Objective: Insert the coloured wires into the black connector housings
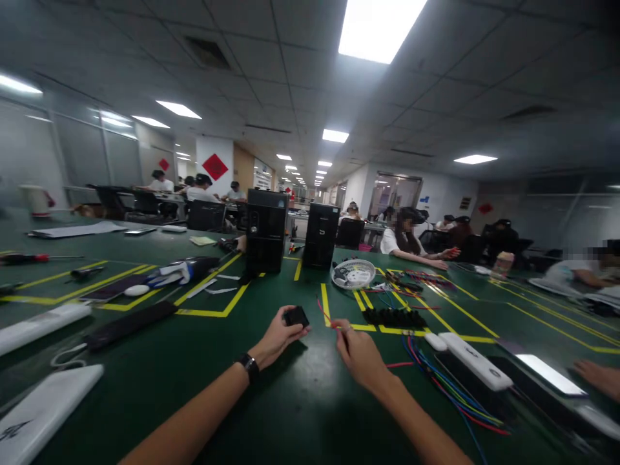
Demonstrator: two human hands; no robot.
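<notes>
My left hand, with a dark band on its wrist, is closed around a small black block just above the green table. To its right, my right hand pinches a thin red wire, whose loose end sticks up and to the left. The wire and the block are apart. Beyond my right hand lies a row of black pieces. A bundle of blue, green and red wires runs along the table to the right of my right forearm.
Two black computer towers stand ahead. A white round basket and tangled wires sit right of them. White power banks and a lit phone lie at right. Another person's hand rests at the right edge.
</notes>
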